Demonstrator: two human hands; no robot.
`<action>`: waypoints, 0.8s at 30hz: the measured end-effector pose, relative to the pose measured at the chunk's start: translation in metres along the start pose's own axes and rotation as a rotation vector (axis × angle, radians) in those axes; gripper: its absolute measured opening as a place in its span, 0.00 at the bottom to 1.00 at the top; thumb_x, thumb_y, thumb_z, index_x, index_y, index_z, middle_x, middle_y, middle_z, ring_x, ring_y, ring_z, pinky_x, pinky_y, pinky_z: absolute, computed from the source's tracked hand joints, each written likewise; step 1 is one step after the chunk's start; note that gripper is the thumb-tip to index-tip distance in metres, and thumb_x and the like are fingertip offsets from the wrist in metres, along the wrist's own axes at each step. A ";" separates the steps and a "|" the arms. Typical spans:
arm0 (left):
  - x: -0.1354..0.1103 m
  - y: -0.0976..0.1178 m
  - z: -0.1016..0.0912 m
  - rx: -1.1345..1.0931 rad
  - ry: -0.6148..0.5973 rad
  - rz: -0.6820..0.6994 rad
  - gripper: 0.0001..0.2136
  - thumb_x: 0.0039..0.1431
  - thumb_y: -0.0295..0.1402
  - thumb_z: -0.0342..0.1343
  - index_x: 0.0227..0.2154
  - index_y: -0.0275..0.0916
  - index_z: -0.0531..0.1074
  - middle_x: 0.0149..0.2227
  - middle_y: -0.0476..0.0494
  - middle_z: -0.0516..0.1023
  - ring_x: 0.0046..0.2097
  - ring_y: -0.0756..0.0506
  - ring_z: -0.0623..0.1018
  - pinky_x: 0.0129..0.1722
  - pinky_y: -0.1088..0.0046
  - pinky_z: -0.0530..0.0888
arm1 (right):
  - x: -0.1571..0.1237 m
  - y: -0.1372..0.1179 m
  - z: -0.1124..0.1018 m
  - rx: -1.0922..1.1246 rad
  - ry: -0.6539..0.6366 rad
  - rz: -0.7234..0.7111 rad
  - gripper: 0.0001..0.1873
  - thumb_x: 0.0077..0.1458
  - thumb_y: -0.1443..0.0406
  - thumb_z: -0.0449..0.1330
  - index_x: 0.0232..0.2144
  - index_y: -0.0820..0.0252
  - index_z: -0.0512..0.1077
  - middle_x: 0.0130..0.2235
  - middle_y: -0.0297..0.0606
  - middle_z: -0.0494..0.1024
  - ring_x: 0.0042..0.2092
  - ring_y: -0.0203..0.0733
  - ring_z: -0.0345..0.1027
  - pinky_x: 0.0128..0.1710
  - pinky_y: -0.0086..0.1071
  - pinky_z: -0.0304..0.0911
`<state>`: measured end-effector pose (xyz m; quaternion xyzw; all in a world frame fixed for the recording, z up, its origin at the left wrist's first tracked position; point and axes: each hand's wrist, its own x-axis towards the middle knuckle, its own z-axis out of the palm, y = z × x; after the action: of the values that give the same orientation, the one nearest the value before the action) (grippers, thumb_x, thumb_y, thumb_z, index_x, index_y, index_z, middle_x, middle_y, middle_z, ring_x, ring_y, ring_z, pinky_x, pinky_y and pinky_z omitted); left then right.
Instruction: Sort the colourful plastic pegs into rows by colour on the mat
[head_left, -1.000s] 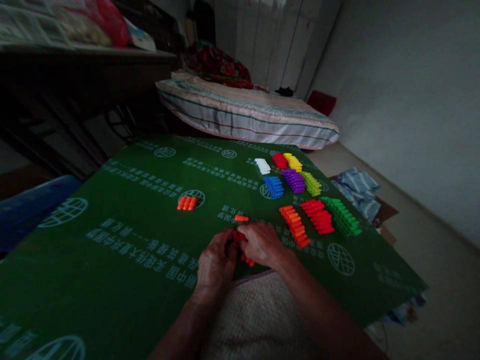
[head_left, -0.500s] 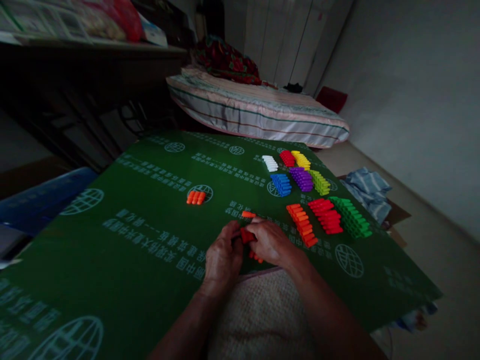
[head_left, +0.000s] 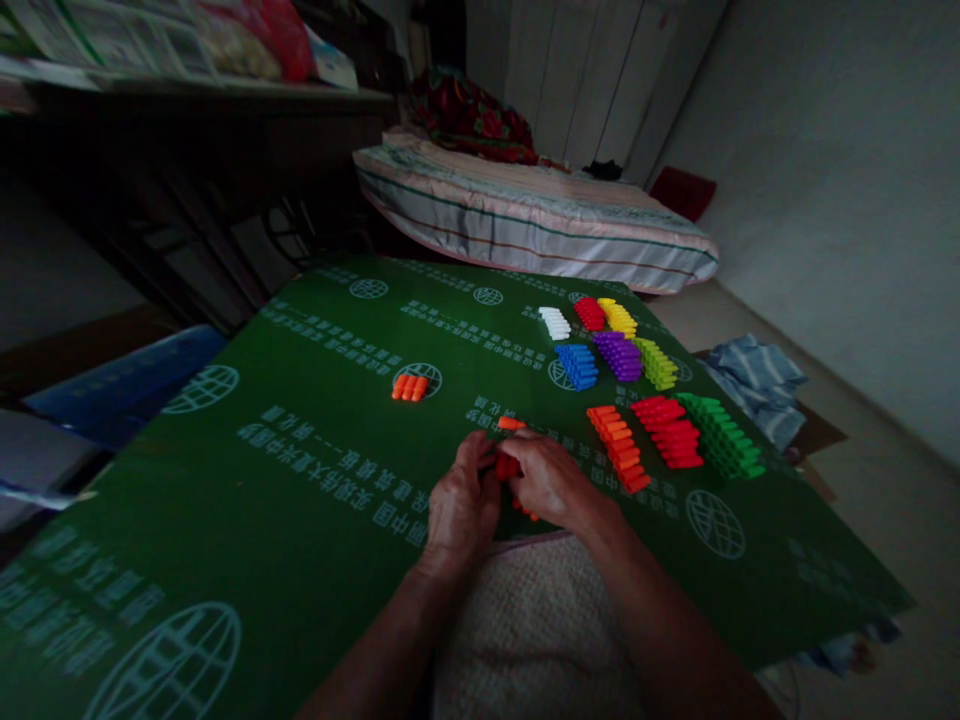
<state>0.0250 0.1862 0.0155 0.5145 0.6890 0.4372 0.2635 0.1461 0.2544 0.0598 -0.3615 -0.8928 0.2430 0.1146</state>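
Close to the near edge of the green board, my left hand (head_left: pixel 461 495) and my right hand (head_left: pixel 551 480) meet. A small red plastic piece (head_left: pixel 507 463) shows between them, pinched in the closed fingers of my right hand. The curled fingers of my left hand press in from the other side; what they grip is hidden. Just beyond my right fingertips lies a loose orange peg-like piece (head_left: pixel 511 423). More orange pieces (head_left: pixel 525 510) are partly covered beneath my right hand. Farther left rests a small joined block of orange pieces (head_left: pixel 410 387).
The green board (head_left: pixel 315 430) carries several joined blocks at right: orange (head_left: pixel 618 448), red (head_left: pixel 667 432), green (head_left: pixel 720 437), blue (head_left: pixel 576 366), purple (head_left: pixel 617 356), white (head_left: pixel 554 323). A bed (head_left: pixel 540 225) stands behind; a cluttered table (head_left: pixel 225 95) is at left.
The view has turned slightly left, so everything appears shifted right. My hands stay together at the red piece; the left fingers have changed their pose slightly. The blocks lie as before.
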 end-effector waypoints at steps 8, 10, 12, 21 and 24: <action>0.004 -0.001 0.002 0.000 0.021 0.023 0.22 0.56 0.31 0.42 0.55 0.34 0.57 0.51 0.34 0.75 0.47 0.45 0.78 0.49 0.59 0.76 | -0.057 0.050 -0.045 0.129 0.477 0.259 0.18 0.46 0.66 0.60 0.43 0.58 0.74 0.37 0.37 0.75 0.33 0.37 0.69 0.35 0.31 0.67; 0.005 0.001 0.002 0.008 0.010 0.009 0.22 0.56 0.32 0.43 0.54 0.34 0.58 0.51 0.35 0.75 0.48 0.45 0.78 0.49 0.59 0.75 | -0.077 0.071 -0.055 0.088 0.539 0.395 0.20 0.45 0.63 0.61 0.43 0.59 0.74 0.36 0.38 0.77 0.32 0.39 0.70 0.35 0.34 0.67; 0.005 0.002 0.002 0.019 0.007 -0.005 0.22 0.55 0.32 0.44 0.54 0.34 0.59 0.51 0.36 0.75 0.48 0.45 0.77 0.50 0.60 0.75 | -0.093 0.088 -0.059 0.061 0.565 0.500 0.24 0.43 0.60 0.62 0.45 0.60 0.74 0.38 0.40 0.78 0.33 0.40 0.70 0.36 0.36 0.67; 0.005 0.002 0.001 0.025 0.031 0.000 0.20 0.54 0.34 0.47 0.51 0.36 0.63 0.49 0.38 0.77 0.47 0.45 0.78 0.49 0.62 0.76 | -0.104 0.107 -0.044 0.052 0.513 0.617 0.29 0.43 0.58 0.61 0.49 0.60 0.72 0.36 0.39 0.79 0.33 0.41 0.71 0.38 0.36 0.67; 0.005 0.004 0.000 0.027 0.037 0.014 0.20 0.54 0.35 0.48 0.50 0.37 0.64 0.47 0.39 0.78 0.46 0.45 0.78 0.48 0.62 0.76 | -0.103 0.107 -0.042 0.036 0.483 0.612 0.28 0.44 0.59 0.61 0.50 0.59 0.72 0.37 0.39 0.78 0.35 0.41 0.72 0.39 0.36 0.68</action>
<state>0.0250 0.1912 0.0194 0.5145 0.6959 0.4393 0.2407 0.2984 0.2635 0.0371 -0.6558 -0.6867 0.1895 0.2499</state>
